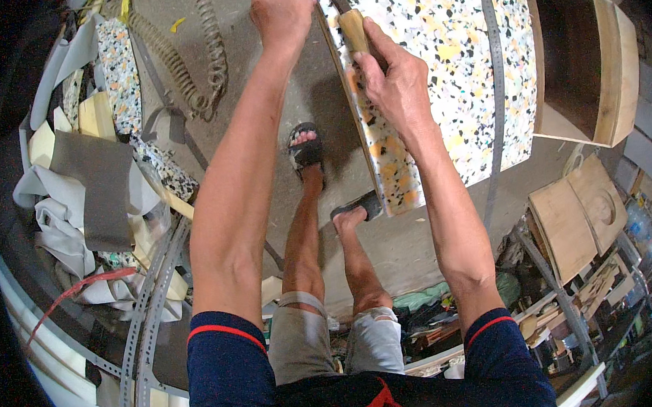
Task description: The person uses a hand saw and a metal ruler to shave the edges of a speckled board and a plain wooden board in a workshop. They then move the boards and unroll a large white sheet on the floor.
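My right hand grips the wooden handle of a knife, its dark blade pointing to the top of the view. The knife lies along the left edge of a thick speckled foam sheet, white with orange and black flecks. At the sheet's upper left edge my left hand is closed, its fingertips pinched together by the blade. What those fingers hold is too hidden to make out. A long metal ruler crosses the foam from top to bottom on the right.
Beyond the foam is an open wooden frame. Scraps of foam and grey fabric pile up at left, beside a perforated metal rail. A coiled hose lies on the floor. Wooden panels lean at lower right.
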